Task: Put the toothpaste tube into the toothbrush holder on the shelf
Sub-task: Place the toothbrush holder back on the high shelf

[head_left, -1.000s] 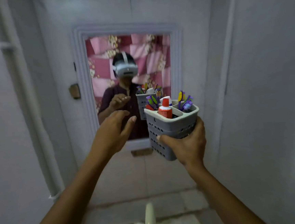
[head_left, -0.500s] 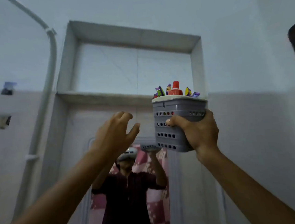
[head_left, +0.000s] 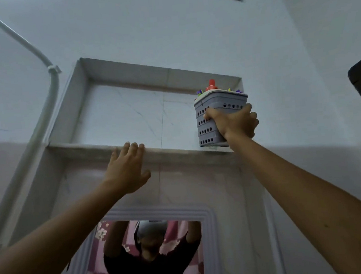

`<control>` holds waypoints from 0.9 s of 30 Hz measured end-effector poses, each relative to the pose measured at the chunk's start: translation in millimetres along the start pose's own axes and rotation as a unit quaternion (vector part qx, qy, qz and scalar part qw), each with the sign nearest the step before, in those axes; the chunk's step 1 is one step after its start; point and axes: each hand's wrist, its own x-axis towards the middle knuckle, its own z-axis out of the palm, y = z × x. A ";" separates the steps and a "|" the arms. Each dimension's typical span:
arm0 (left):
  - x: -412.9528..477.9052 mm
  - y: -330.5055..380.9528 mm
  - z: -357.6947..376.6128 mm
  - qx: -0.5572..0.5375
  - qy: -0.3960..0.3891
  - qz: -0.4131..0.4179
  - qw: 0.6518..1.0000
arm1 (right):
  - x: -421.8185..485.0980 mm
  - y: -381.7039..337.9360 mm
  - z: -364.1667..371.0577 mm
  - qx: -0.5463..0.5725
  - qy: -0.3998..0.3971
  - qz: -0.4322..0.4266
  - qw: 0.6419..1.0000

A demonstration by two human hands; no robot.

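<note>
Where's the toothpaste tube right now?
In the head view, right of centre, the toothpaste tube stands in the grey toothbrush holder, its red cap poking above the rim. The right hand grips the holder at the shelf's right end.

Pale grey-white plastered walls, recessed marble-lined niche, white pipe bent down left wall, framed mirror below, pink floral curtain reflected, dim cool light

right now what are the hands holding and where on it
The right hand grips the grey toothbrush holder around its side wall, about mid-height. The left hand holds nothing; its fingers rest open against the shelf edge.
</note>
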 end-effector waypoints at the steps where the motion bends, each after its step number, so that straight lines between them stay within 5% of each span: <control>1: 3.5 -0.1 5.2 -0.007 0.012 -0.004 1.000 | 7.0 4.2 7.5 -0.005 0.005 -0.005 1.000; 13: 9.5 4.9 41.0 -0.009 0.140 -0.007 0.990 | 49.8 68.9 58.3 -0.091 0.028 0.030 0.995; 23: 3.1 -0.3 24.8 -0.024 0.071 0.002 0.997 | 33.1 102.4 61.3 -0.179 0.028 -0.112 0.977; 27: -18.1 6.4 7.3 -0.089 0.136 0.002 0.987 | 12.2 87.8 43.8 -0.169 0.028 -0.186 0.967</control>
